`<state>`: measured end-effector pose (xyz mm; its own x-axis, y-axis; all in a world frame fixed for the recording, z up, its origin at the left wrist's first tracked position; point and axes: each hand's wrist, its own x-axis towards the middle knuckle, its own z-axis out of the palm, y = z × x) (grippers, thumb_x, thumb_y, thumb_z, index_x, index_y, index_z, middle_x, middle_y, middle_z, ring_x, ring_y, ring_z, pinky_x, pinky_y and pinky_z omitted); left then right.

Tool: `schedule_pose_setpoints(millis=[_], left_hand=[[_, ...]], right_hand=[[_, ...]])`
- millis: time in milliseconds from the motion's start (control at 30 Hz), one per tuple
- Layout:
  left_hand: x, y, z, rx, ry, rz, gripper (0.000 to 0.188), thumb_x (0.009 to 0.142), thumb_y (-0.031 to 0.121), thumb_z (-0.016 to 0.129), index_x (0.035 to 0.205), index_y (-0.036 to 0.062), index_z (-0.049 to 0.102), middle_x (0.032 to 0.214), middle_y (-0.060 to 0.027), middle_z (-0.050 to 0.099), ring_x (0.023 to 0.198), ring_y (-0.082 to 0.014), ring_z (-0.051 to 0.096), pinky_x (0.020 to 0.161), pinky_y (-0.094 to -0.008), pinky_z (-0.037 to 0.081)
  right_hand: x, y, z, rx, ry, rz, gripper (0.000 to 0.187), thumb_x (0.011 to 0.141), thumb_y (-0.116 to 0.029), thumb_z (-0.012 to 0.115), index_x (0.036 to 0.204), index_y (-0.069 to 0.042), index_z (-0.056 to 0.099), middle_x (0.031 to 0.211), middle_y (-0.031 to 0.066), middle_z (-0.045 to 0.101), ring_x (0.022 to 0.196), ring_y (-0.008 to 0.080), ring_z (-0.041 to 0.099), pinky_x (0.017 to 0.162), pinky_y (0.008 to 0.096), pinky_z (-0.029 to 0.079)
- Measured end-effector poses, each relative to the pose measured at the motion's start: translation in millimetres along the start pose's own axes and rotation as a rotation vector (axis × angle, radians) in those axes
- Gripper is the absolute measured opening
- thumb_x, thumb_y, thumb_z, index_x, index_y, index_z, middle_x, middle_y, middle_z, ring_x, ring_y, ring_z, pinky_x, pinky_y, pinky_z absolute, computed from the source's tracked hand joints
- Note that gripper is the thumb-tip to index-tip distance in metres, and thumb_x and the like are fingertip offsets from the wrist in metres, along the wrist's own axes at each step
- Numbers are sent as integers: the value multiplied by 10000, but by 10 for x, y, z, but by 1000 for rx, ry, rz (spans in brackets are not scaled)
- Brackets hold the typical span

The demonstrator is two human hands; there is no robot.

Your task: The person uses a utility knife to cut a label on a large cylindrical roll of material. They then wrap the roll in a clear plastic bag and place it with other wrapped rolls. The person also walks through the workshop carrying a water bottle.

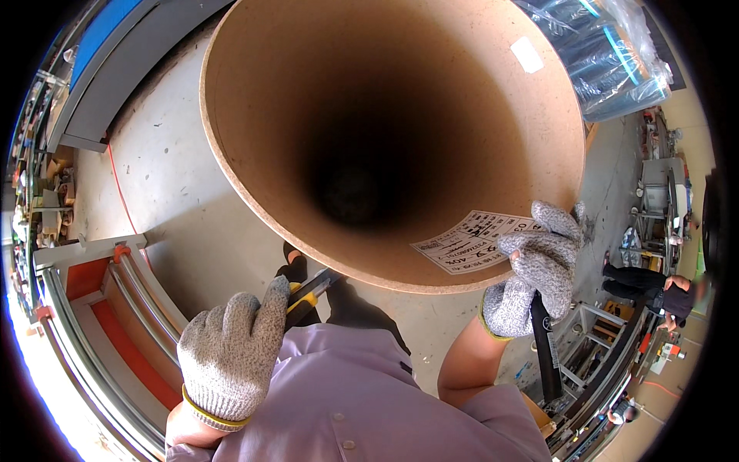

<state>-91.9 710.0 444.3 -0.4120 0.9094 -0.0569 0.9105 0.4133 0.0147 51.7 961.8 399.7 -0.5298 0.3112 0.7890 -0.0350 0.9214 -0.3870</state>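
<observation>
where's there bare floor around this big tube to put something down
The widest bare patch is the grey concrete floor left of the large brown cardboard tube, bordered by the red-and-metal roller frame and the thin orange cable. It is crowded to the right, where metal racks stand near the gloved right hand. The gloved left hand holds a yellow-and-black utility knife.

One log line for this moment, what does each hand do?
left hand: grips knife | right hand: on tube rim, at label

Concrete shop floor (165, 165), metal racks (115, 308)
</observation>
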Motion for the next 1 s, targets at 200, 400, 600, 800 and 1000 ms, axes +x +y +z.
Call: schedule_pose_setpoints(millis=[200, 400, 600, 800, 1000], left_hand=[[5, -5, -3, 4, 6, 6, 455, 749, 136, 597, 1200, 77, 600, 820, -71, 524, 595, -210, 531, 529, -346, 441], [9, 10, 1, -2, 6, 0, 445, 753, 130, 594, 1194, 74, 603, 813, -71, 523, 595, -208, 533, 529, -343, 442], [8, 29, -13, 6, -16, -34, 428, 745, 154, 645, 1166, 80, 617, 816, -75, 547, 627, -223, 561, 559, -352, 463], [40, 68, -86, -13, -87, -98, 434, 724, 180, 724, 1136, 79, 632, 855, -92, 591, 707, -256, 617, 621, -376, 497], [17, 44, -40, -1, -75, -93, 452, 706, 151, 727, 1141, 79, 630, 855, -82, 589, 710, -254, 618, 629, -372, 499]], right_hand=[[9, -2, 0, -15, -3, -14, 161, 928, -225, 465, 873, -142, 591, 738, 68, 668, 973, 340, 616, 1058, 573, 304], [-5, 15, -28, -12, -11, -8, 140, 919, -215, 481, 870, -144, 592, 745, 70, 670, 978, 334, 617, 1067, 566, 298], [9, 2, -16, -40, 1, -12, 144, 914, -215, 478, 866, -146, 595, 733, 69, 670, 975, 332, 620, 1071, 563, 294], [23, 7, -16, -57, -7, -14, 148, 913, -215, 469, 864, -141, 589, 721, 72, 666, 962, 331, 621, 1059, 561, 306], [0, 27, -4, -26, 2, -41, 130, 913, -194, 476, 867, -115, 569, 715, 87, 655, 931, 328, 619, 1034, 558, 336]])
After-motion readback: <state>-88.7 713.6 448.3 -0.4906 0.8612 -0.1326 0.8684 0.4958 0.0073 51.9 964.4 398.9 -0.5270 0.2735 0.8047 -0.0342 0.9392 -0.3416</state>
